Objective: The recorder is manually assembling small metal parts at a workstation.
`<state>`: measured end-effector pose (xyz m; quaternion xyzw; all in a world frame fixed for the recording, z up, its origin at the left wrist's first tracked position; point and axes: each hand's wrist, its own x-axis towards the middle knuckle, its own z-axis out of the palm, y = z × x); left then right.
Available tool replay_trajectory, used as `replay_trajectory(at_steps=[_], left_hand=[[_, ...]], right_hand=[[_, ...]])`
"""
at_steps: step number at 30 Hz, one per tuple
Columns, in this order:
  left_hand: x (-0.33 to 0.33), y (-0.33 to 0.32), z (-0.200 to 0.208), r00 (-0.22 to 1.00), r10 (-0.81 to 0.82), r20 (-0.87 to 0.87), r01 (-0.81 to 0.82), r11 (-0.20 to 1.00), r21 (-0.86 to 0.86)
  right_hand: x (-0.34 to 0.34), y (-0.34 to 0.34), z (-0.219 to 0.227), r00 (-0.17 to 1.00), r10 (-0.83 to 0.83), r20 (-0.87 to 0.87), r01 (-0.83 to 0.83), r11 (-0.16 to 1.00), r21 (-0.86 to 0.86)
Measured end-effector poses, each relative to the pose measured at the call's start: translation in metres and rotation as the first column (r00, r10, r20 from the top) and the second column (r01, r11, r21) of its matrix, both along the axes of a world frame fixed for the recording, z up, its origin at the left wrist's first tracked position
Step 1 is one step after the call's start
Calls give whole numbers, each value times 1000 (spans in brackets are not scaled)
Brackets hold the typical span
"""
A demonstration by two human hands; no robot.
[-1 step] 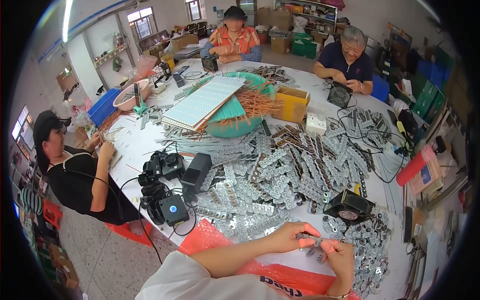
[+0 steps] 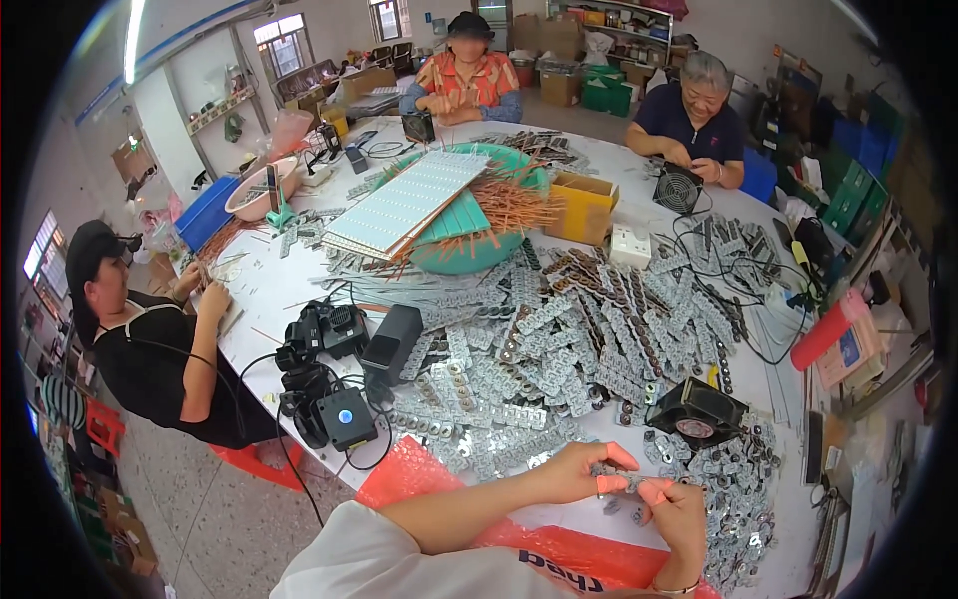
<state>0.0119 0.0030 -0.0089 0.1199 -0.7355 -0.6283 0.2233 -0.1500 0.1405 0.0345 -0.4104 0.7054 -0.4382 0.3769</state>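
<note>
My left hand (image 2: 584, 473) reaches in from the left, its fingertips pinched on one end of a small grey metal strip (image 2: 624, 479). On the other end, my right hand (image 2: 681, 507) pinches with thumb and finger. Reddish covers wrap several of my fingertips. Fingers hide most of the strip, so its details cannot be made out. Just below the hands, a few small loose metal pieces (image 2: 637, 516) lie on or above the white surface. A heap of small separate metal pieces (image 2: 733, 499) spreads right of my right hand. Under my forearms lies a red plastic bag (image 2: 589, 552).
Metal strips (image 2: 569, 339) pile across the mid-table. A black fan (image 2: 696, 411) stands beyond my right hand. Black devices with cables (image 2: 344, 414) sit left. Farther back are a green basin (image 2: 469, 258) with white panels (image 2: 409, 200) and a yellow box (image 2: 581, 208). Three co-workers sit around.
My hands stay almost in place on the strip, with only a slight shift of the fingers. At the far side, a co-worker's hands have moved a little.
</note>
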Motion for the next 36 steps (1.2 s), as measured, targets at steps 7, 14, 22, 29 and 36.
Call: replay_trajectory(at_steps=[7,14,22,29,36], left_hand=[[10,7,7,993,-65,94,27,933,358],[7,16,2,997,-38,-60,69,725,686],[3,-1,14,974,143,-177,-144,990,4],[-5,10,9,964,160,-211,-220,927,-303],[9,20,3,972,214,-97,-228,962,-153]], right_hand=[[14,6,-16,984,57,166,-48,997,-61],[32,7,-1,706,-175,686,296,953,-61],[17,-16,-14,949,-241,203,275,949,-157],[21,-1,-18,983,-165,-86,133,946,-297],[30,1,-21,988,-136,-73,105,939,-327]])
